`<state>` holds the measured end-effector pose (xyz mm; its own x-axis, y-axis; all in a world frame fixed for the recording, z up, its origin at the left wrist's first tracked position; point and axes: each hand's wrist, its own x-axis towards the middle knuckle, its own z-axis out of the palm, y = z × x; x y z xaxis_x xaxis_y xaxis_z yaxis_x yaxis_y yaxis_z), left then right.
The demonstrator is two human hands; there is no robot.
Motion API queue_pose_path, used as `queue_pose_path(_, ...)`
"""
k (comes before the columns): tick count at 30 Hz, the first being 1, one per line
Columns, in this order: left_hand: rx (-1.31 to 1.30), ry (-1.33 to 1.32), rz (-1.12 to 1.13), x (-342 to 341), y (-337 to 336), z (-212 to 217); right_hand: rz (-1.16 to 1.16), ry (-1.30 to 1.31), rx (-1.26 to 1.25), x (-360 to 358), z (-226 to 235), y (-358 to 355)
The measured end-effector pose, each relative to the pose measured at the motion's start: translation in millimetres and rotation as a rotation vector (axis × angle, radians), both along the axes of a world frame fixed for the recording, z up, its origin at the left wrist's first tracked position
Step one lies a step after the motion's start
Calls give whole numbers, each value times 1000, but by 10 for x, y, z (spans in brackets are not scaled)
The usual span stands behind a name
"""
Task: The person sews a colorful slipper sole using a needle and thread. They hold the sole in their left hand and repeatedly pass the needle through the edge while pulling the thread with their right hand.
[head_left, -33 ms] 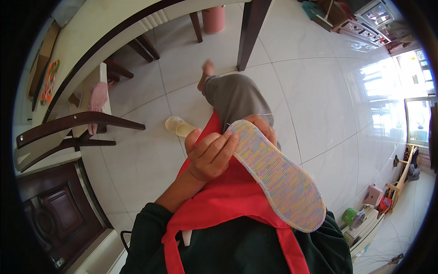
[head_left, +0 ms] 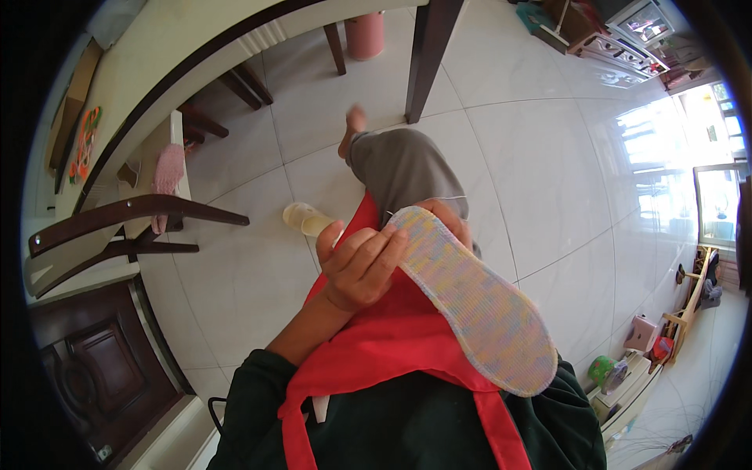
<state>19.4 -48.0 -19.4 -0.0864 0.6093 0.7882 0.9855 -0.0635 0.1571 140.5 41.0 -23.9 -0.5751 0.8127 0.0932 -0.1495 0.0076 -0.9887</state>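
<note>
A long insole [head_left: 478, 305] with pastel pink, yellow and blue flecks and a stitched edge lies slanted over my lap, its wide end toward the lower right. My left hand [head_left: 362, 265] has its fingers closed on the insole's narrow end, the fingertips at the left edge. Behind that same end my right hand [head_left: 448, 215] grips it, mostly hidden by the insole. A tiny thin tip sticks out by the edge near my left fingertips; what it is I cannot make out. Under them is a red apron [head_left: 384, 345].
A table with a dark edge [head_left: 160, 86] curves across the upper left, its dark leg [head_left: 427, 66] ahead of me. At left stands a dark wooden chair [head_left: 141, 205]. A pale slipper [head_left: 305, 218] lies on the tiled floor, and a pink bin [head_left: 365, 35] stands beneath the table.
</note>
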Motion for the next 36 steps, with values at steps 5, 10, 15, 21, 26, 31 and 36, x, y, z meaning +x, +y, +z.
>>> queue_pose_path(5, -80, -68, 6, -93, 50, -134, 252, 10, -416, 89, -190, 152)
queue_pose_path(10, -83, -80, -29, -144, 183, -268, 230, 31, -384, 54, -250, 186)
queue_pose_path(15, -138, -69, -19, -174, 103, -247, 184, -115, -262, 55, -245, 180)
queue_pose_path(21, -165, -106, -49, -118, 40, -188, 137, -198, -191, 58, -263, 135)
queue_pose_path(26, -189, -126, -51, -121, 17, -168, 160, -204, -154, 68, -301, 123)
queue_pose_path(31, -206, -162, -62, -105, 38, -119, 169, -252, -82, 81, -321, 120)
queue_pose_path(36, -187, -202, -95, -110, 58, -143, 136, -243, 83, 110, -178, 127)
